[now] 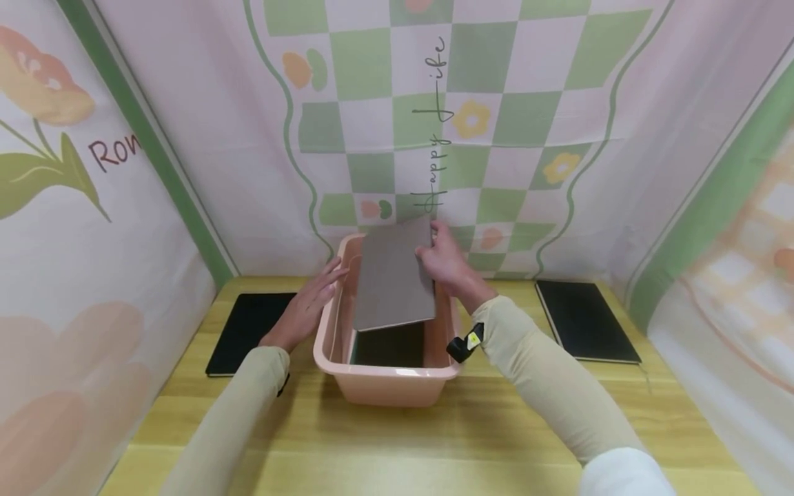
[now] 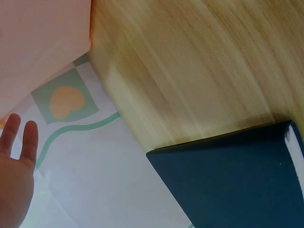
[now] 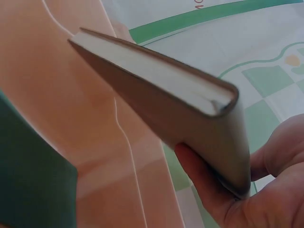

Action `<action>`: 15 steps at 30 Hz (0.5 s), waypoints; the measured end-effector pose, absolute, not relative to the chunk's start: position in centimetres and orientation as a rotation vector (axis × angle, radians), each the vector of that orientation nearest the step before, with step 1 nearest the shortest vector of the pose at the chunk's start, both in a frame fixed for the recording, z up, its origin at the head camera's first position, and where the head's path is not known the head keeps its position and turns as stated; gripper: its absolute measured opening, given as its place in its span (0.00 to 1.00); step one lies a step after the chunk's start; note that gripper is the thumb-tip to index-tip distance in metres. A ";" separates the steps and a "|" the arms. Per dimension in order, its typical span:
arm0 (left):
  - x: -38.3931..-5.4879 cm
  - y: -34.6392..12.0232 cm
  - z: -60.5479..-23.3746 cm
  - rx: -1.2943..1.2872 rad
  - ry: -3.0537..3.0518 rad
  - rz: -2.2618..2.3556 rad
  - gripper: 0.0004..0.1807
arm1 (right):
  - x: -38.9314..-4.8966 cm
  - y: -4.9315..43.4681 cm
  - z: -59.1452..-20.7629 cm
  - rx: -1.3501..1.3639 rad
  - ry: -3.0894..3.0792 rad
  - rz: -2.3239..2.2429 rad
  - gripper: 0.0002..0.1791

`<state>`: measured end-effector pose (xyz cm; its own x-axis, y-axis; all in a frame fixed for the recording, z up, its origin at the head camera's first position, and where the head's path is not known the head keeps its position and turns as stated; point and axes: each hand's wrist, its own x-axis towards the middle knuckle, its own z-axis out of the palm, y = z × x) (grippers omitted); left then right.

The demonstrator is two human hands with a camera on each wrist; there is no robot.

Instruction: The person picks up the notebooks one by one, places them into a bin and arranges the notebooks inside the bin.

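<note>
My right hand (image 1: 448, 260) pinches a grey-brown hardcover notebook (image 1: 397, 275) by its right edge, thumb on one cover and fingers on the other. The notebook is tilted over the pink plastic basin (image 1: 391, 373); in the right wrist view its spine and white page edges show. Inside the basin lies a dark green book (image 1: 391, 346), partly hidden under the grey notebook. At the basin's left rim is my left hand (image 1: 305, 306), its fingers extended; whether they touch the rim I cannot tell. In the left wrist view, only part of that hand (image 2: 16, 175) shows.
A black notebook (image 1: 248, 327) lies on the wooden table (image 1: 384, 448) left of the basin, partly behind my left hand. Another black notebook (image 1: 586, 320) lies at the right. Printed cloth (image 1: 422, 124) hangs behind the table and along both sides.
</note>
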<state>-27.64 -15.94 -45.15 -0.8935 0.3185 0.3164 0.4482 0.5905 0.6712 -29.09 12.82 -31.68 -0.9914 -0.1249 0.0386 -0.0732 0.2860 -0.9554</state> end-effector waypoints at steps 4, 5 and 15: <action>-27.7 -16.0 -45.2 -0.654 -2.649 -1.188 0.28 | -29.2 12.7 -31.6 -0.177 2.524 -1.787 0.37; -27.7 -15.9 -45.2 -0.651 -2.650 -1.190 0.28 | -29.2 12.7 -31.6 -0.169 2.533 -1.766 0.37; -27.7 -15.9 -45.1 -0.635 -2.660 -1.193 0.29 | -29.3 12.4 -31.3 -0.063 2.468 -1.725 0.37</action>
<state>-27.66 -15.87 -45.10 -0.8975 0.3145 0.3091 0.4400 0.5922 0.6751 -29.30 12.36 -31.31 -0.9906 -0.1088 -0.0824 0.0401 0.3457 -0.9375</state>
